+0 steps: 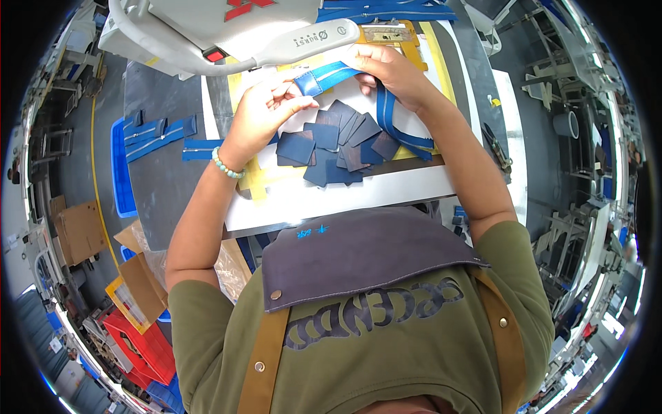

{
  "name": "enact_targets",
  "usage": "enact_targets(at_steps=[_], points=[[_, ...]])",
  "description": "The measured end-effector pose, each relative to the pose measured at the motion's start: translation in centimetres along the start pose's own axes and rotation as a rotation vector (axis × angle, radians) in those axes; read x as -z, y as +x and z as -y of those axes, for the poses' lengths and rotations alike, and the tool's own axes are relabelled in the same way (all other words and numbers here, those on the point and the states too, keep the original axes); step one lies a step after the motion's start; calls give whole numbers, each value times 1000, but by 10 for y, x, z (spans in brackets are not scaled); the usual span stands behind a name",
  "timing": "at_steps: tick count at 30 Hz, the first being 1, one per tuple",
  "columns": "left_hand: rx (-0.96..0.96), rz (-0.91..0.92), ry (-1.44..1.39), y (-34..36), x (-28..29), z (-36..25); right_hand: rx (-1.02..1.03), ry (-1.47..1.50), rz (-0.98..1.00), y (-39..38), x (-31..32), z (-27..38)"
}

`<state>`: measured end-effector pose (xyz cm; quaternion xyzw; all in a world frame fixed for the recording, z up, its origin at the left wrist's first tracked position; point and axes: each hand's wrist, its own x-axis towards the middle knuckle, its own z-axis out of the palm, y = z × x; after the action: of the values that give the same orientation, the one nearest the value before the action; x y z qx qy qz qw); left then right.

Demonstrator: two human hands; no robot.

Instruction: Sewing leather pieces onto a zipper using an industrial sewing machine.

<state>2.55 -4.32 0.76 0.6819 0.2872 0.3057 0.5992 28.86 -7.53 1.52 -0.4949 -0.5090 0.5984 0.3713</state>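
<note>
A blue zipper strip [337, 72] is stretched between my two hands, under the front of the machine. My left hand [265, 110] pinches its left end, beside a shiny blue square patch [308, 83] that covers that end. My right hand [386, 69] is closed on the strip farther right, thumb on top. From there the rest of the zipper [387, 114] hangs and curves down to the table's right side. Just below my hands lies a loose pile of dark blue square patches [324, 134], some showing a brownish face.
A white sewing machine [207, 34] stands at the far left of the work plate. More blue zippers lie at the left [162, 138] and along the back [386, 10]. A dark hand tool [498, 146] rests at the right edge. A blue bin [123, 183] sits beyond the table's left side.
</note>
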Motion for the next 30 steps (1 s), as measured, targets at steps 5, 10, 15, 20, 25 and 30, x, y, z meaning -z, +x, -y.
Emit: enact_targets(at_steps=[5,10,15,20,25,30], points=[[26,13,62,-1,0,2,81,-61,8,0,1,-5],[78,-8,88,-2,-3,-1,86,-115,-11,-3,-1,-3],[68,-92,-108,-4,-9,-3,98,-172,-30,-5,-5,0],[2,-91,-50,-4,-5,12,96,-210,-35,-5,-8,5],[-337,-263,692,-11,0,-2,373,-562,-43,-35,-14,33],[-585,-317,848,-12,6,1,610,-625,189,-35,-25,25]])
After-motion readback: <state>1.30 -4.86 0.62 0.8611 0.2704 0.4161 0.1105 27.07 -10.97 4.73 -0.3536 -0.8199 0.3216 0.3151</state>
